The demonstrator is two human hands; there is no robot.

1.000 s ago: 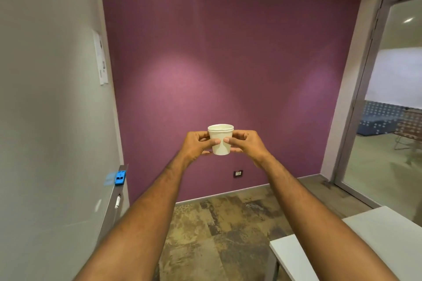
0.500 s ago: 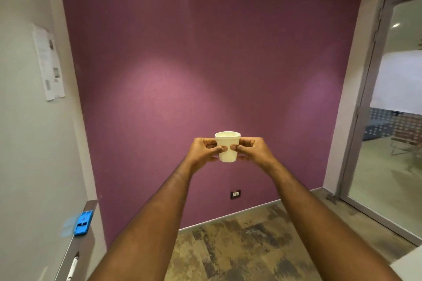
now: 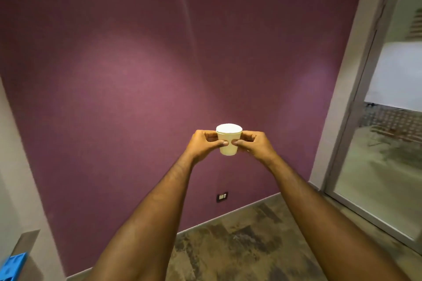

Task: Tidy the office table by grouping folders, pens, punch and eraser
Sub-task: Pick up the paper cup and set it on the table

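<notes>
Both hands, left [image 3: 203, 143] and right [image 3: 254, 145], still pinch a white cup [image 3: 228, 139] at arm's length before the purple wall [image 3: 141, 80]. The view has swung up and left, and the surface has dropped out of sight, so folders, pens, punch and eraser are unseen; tidying looks unstarted.

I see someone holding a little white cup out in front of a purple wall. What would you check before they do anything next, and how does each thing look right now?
1. Left hand grips the paper cup: ok, thumb and fingers pinch its side.
2. Right hand grips the cup: ok, thumb and fingers pinch the other side.
3. Cup upright: ok, its rim faces up.
4. Cup contents: cannot tell, the top shows only white.
5. Office table in view to set things on: not ok, only the purple wall and floor show.
6. Folders, pens, punch, eraser in sight: not ok, none visible.
</notes>
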